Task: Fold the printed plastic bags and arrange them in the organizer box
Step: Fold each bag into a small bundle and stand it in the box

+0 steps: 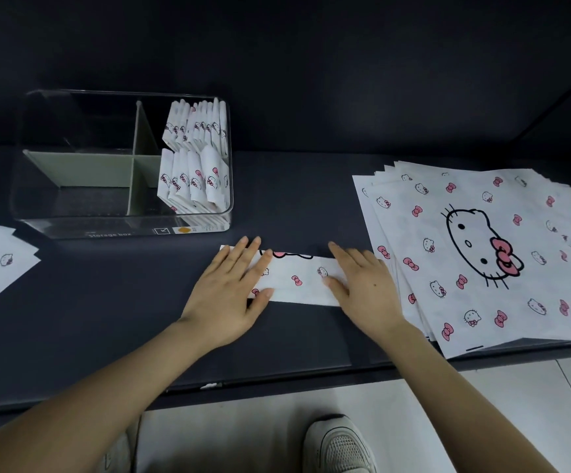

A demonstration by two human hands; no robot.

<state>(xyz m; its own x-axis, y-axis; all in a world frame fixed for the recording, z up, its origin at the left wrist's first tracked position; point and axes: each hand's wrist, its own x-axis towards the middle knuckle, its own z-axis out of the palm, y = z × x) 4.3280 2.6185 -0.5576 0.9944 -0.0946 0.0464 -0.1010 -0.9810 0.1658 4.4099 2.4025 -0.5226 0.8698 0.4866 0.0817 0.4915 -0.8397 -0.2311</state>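
Folded bag strip (297, 276) lengthwise left-right

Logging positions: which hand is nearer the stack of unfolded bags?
Right. The right hand is at the stack's left edge; the left hand presses the folded strip farther left.

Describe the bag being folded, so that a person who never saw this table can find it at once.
On the dark table, look between the clear organizer box and the stack of flat bags. There one bag lies as a long narrow strip under the left hand and right hand. Its neighbours are either flat and unfolded or small packets standing in the box.
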